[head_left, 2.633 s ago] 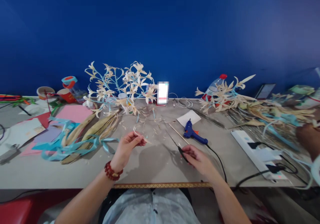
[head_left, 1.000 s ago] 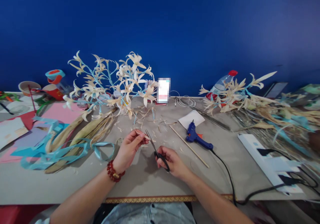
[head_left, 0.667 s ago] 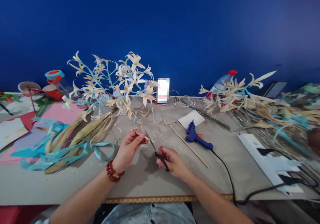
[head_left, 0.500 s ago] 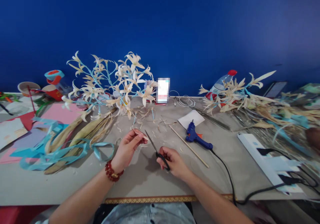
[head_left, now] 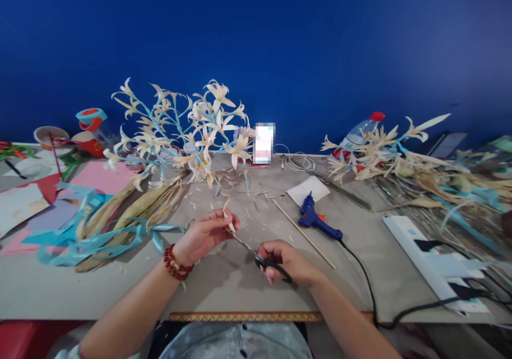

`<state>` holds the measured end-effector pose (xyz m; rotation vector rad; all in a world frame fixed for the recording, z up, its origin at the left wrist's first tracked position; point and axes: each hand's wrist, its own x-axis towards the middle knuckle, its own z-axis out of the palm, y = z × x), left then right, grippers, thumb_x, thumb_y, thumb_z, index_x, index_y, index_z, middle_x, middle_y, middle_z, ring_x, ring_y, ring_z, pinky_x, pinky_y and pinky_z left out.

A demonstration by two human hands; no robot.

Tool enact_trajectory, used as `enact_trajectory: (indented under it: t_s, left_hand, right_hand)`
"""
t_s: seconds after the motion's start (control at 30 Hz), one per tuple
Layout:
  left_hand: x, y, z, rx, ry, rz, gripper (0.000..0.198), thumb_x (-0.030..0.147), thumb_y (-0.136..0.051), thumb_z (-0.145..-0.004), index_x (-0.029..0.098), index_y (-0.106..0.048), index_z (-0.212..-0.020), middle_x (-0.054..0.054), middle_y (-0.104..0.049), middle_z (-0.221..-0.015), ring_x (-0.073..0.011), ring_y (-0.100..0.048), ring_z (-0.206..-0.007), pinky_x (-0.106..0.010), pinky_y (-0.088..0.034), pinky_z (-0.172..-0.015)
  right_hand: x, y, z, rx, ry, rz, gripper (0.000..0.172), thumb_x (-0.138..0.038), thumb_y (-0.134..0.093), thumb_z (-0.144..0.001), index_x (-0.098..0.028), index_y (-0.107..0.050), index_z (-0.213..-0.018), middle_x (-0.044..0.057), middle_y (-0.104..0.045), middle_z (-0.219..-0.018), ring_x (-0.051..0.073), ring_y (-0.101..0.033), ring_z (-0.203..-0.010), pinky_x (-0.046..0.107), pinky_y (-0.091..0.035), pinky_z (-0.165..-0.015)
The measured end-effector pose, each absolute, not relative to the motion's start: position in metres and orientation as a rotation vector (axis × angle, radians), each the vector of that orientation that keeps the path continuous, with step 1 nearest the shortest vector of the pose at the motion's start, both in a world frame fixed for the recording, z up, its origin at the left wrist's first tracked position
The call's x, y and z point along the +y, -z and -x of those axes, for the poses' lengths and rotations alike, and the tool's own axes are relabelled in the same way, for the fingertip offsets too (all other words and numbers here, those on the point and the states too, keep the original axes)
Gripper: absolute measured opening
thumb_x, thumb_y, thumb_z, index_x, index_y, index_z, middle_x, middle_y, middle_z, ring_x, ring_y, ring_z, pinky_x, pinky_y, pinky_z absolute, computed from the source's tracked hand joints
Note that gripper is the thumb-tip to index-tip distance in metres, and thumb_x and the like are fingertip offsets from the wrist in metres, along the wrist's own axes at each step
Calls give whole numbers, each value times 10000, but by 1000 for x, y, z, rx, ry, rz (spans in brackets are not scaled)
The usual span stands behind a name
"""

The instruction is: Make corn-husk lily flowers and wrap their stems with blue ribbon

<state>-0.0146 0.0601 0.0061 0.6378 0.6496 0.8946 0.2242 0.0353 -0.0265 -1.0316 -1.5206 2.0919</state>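
My left hand, with a red bead bracelet on its wrist, pinches a small pale petal strip that stands up between thumb and fingers. My right hand is wrapped round the black handles of a pair of scissors. The thin blades point up-left and their tips reach the base of the strip at my left fingertips. Both hands hover just above the grey table, near its front edge. Small pale trimmings lie scattered behind them.
A blue glue gun with a black cord and a wooden stick lie to the right. A white power strip sits further right. Pale flower branches, dried husks with light blue ribbon and coloured paper fill the left.
The scissors, taken up from the table, have swung lower and flatter, and their tips now meet the strip. My left hand has turned the strip upright. The view shifted slightly.
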Motion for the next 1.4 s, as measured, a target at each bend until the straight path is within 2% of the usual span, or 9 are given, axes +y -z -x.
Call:
enact_trajectory:
  t_s: [0.37, 0.67, 0.8, 0.97, 1.17, 1.4]
  left_hand:
    - [61, 0, 14, 614, -750, -542, 68, 190, -677, -787, 150, -642, -743, -69, -632, -746, -160, -585, -671, -293, -508, -665]
    - [59, -2, 14, 626, -756, -555, 71, 184, -660, -797, 145, -637, -743, -65, -633, -743, -147, -578, -662, -289, -505, -658]
    - [59, -3, 14, 644, -759, -558, 89, 189, -666, -794, 142, -635, -726, -66, -635, -739, -147, -583, -663, -287, -512, -663]
    - [58, -5, 12, 655, -841, -602, 86, 197, -684, -792, 141, -635, -749, -59, -648, -760, -138, -600, -662, -257, -503, -653]
    - [57, -4, 8, 581, -1051, -592, 95, 198, -659, -833, 155, -608, -765, -32, -633, -812, -121, -602, -714, -263, -498, -724]
    - [51, 0, -3, 556, -1145, -592, 75, 169, -647, -847, 151, -616, -780, -27, -642, -812, -121, -610, -756, -261, -500, -751]
  right_hand:
    - [35, 25, -222, -1509, -2104, 1066, 436, -465, -817, -571, -179, -498, -649, -53, -592, -566, 61, -468, -450, 172, -320, -441]
    - [35, 27, -221, -1546, -2063, 1064, 515, -574, -803, -559, -185, -472, -625, -70, -525, -495, 60, -416, -420, 179, -283, -421]
    - [36, 28, -221, -1596, -1993, 1076, 508, -532, -810, -582, -193, -432, -600, -89, -461, -460, 59, -369, -415, 183, -270, -424]
    - [36, 25, -223, -1676, -1894, 1088, 493, -508, -815, -586, -192, -438, -606, -76, -462, -505, 63, -338, -448, 195, -244, -436]
    - [34, 29, -225, -1548, -1798, 975, 547, -641, -752, -597, -189, -477, -737, -23, -543, -654, 94, -449, -533, 213, -321, -504]
    - [31, 37, -212, -1473, -1840, 905, 565, -678, -718, -624, -192, -468, -763, -10, -564, -669, 105, -490, -543, 229, -358, -536]
